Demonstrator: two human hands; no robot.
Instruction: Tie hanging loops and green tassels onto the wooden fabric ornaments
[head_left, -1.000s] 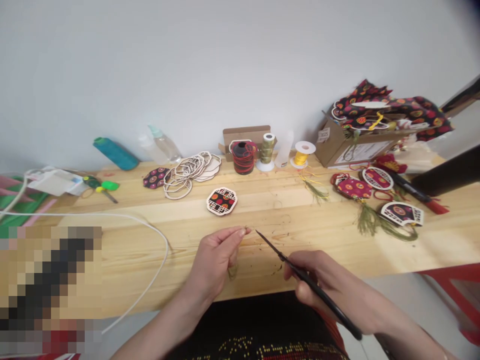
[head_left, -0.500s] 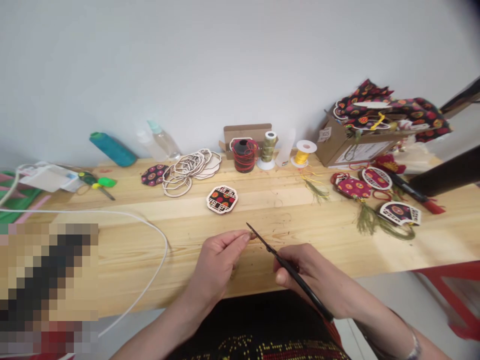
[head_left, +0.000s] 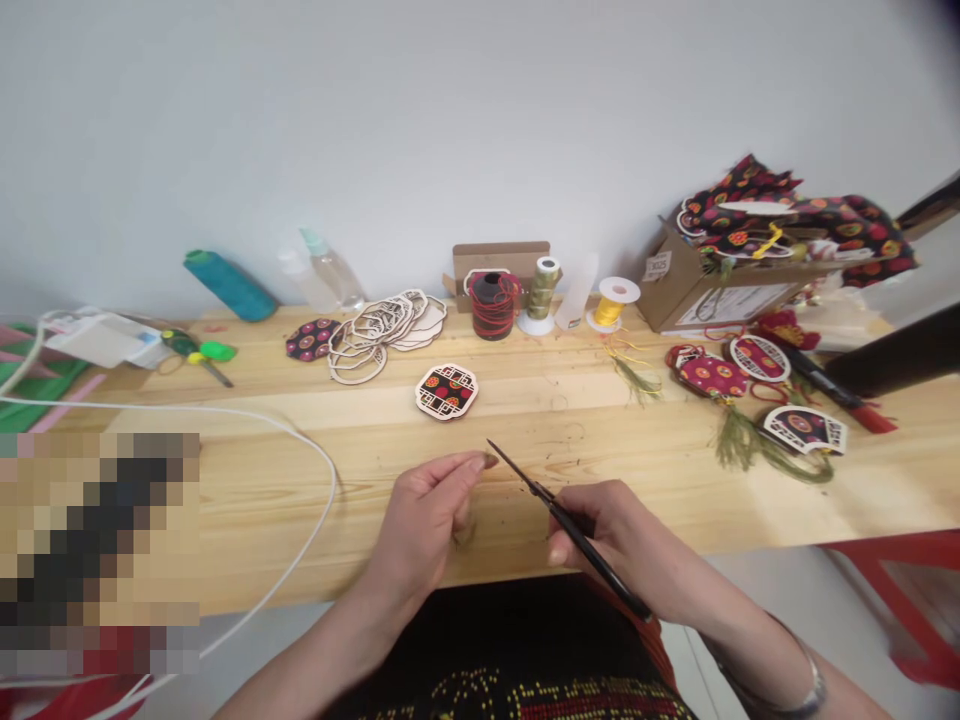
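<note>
My left hand is closed in a pinch above the table's front part. A small olive-brown tuft, which looks like thread ends, sticks out between its thumb and forefinger; the rest is hidden by the fingers. In my right hand is a pair of black scissors, with the blades together and pointing to the upper left. Their tip lies close by the tuft. Just beyond both hands rests an eight-sided ornament of patterned dark fabric in a pale cut-out frame.
Pale frames lie piled behind the ornament. Thread spools, bottles and a teal cone line the wall. Tasselled ornaments and a full cardboard box are at right. A white cable curves across the left side.
My left hand has drawn slightly left with the tuft, and the tuft now shows just off the scissor blades. The scissors have shifted slightly up and left. The view has tilted a little.
</note>
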